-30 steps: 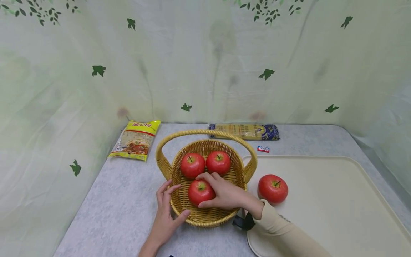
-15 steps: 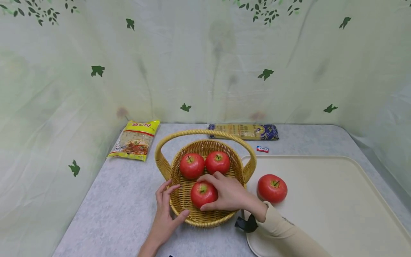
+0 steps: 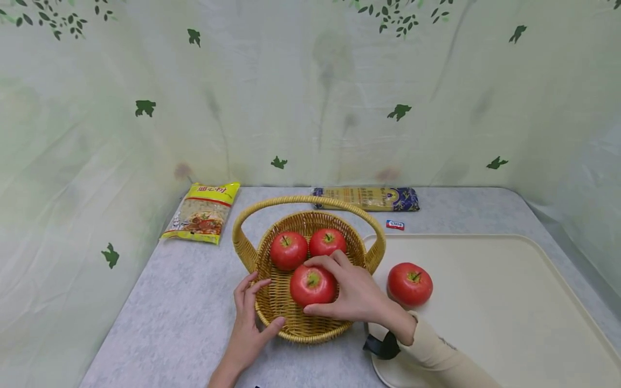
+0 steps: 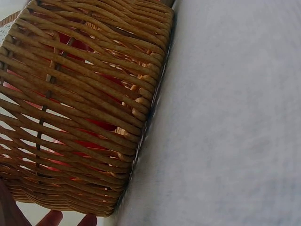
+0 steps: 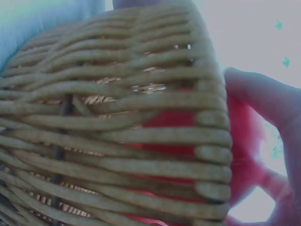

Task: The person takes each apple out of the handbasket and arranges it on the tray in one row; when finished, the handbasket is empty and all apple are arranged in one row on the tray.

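My right hand grips a red apple from its right side, fingers over the far side and thumb at the near side. That apple is over the inside of a round wicker basket with a tall handle. Behind it, two more red apples sit in the basket. At the basket's left, my left hand has its fingers and thumb spread at the rim. The left wrist view is filled by the woven wall. In the right wrist view, the held apple shows beyond the rim.
A beige tray lies to the right with one red apple near its left edge. Behind the basket is a long pasta packet, with a small red-and-blue packet nearby. A yellow food bag stands back left.
My right hand has raised the gripped apple from the basket's bottom and shifted it slightly right. The left hand stays at the rim.
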Action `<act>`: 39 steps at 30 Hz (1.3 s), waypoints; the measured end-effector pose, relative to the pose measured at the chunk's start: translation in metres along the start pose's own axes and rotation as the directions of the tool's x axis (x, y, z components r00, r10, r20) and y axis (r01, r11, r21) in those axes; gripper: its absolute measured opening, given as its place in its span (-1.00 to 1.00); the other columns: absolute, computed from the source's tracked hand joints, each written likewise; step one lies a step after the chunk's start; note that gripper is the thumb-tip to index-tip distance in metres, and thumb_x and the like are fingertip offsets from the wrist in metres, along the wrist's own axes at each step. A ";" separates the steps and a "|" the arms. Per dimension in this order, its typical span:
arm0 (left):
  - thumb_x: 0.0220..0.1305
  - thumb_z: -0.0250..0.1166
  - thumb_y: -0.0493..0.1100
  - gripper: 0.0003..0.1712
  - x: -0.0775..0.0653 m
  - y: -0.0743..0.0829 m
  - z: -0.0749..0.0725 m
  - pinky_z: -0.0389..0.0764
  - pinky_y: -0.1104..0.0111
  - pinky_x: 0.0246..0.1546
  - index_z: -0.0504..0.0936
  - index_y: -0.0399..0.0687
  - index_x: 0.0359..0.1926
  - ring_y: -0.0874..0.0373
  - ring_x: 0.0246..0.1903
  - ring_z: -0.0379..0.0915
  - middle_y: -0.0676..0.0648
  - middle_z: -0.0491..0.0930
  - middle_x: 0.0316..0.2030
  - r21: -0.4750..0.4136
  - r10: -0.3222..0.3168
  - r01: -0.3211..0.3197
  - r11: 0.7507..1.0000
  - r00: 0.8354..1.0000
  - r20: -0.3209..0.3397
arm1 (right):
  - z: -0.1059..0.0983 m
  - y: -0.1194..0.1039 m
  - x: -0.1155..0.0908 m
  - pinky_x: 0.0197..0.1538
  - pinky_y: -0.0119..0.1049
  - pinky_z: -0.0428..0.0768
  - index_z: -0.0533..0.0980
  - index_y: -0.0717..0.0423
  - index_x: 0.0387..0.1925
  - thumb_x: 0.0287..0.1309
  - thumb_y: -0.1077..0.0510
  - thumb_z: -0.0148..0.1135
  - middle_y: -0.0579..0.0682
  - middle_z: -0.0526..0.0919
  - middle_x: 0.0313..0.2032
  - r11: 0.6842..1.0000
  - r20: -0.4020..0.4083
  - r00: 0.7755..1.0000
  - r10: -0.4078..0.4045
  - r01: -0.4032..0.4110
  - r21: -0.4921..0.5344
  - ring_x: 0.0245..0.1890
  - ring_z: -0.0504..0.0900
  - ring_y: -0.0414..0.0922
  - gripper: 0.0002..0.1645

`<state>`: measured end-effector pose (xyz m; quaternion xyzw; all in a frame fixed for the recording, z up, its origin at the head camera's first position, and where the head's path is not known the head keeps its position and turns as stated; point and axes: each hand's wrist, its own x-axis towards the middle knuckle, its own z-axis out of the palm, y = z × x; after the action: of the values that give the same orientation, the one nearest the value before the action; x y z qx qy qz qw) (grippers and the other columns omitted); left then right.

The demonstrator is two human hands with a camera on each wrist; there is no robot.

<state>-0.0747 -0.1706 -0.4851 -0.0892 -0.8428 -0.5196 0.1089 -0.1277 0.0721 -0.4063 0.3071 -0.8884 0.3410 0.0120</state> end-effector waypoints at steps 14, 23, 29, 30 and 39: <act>0.03 0.39 -0.13 -0.22 -0.001 0.000 0.000 0.02 -0.22 0.12 0.27 -0.03 0.28 -0.03 0.33 -0.21 0.04 -0.13 0.34 0.000 0.003 -0.003 1.000 1.000 -0.005 | -0.010 0.001 -0.013 -0.18 -0.23 0.57 0.37 -0.35 0.17 -0.20 -0.26 0.48 -0.22 0.34 -0.02 0.977 -0.256 0.965 -0.057 0.107 0.183 -0.07 0.45 -0.24 -0.18; 0.04 0.39 -0.13 -0.22 -0.001 0.001 0.000 0.01 -0.23 0.11 0.27 -0.03 0.29 -0.04 0.33 -0.21 0.04 -0.13 0.34 -0.008 -0.008 0.008 1.000 1.000 -0.004 | -0.029 -0.004 -0.028 -0.23 -0.23 0.58 0.42 -0.03 0.13 -0.17 -0.14 0.51 -0.05 0.41 0.00 0.925 -0.435 0.886 -0.158 0.287 0.249 -0.02 0.39 -0.09 -0.20; 0.05 0.38 -0.12 -0.22 0.000 0.001 0.000 0.01 -0.25 0.11 0.26 -0.02 0.29 -0.05 0.34 -0.22 0.05 -0.14 0.35 -0.013 -0.015 0.015 1.000 1.000 -0.001 | -0.052 -0.020 -0.038 -0.20 -0.34 0.55 0.42 0.35 0.00 -0.05 -0.14 0.42 0.17 0.43 -0.13 0.872 -0.582 0.782 -0.221 0.426 0.241 -0.07 0.39 -0.06 -0.24; 0.05 0.38 -0.12 -0.22 0.000 0.001 0.000 0.01 -0.25 0.11 0.26 -0.02 0.29 -0.05 0.34 -0.22 0.05 -0.14 0.35 -0.013 -0.016 0.016 1.000 1.000 0.000 | -0.054 -0.018 -0.040 -0.19 -0.37 0.54 0.41 0.37 -0.01 -0.05 -0.14 0.42 0.18 0.43 -0.14 0.869 -0.605 0.764 -0.224 0.438 0.232 -0.07 0.40 -0.06 -0.23; 0.05 0.38 -0.12 -0.22 0.000 0.000 0.000 0.02 -0.25 0.10 0.26 0.00 0.29 -0.06 0.34 -0.21 0.06 -0.15 0.35 -0.004 -0.004 0.004 1.000 1.000 0.001 | -0.063 0.027 -0.062 -0.11 -0.42 0.51 0.28 0.50 0.07 -0.36 0.31 0.46 0.08 0.44 0.04 0.886 -0.703 0.705 -0.088 0.378 0.268 0.05 0.39 0.00 -0.13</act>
<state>-0.0743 -0.1705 -0.4853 -0.0882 -0.8419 -0.5214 0.1072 -0.1043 0.1602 -0.3882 0.2708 -0.6883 0.5950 0.3144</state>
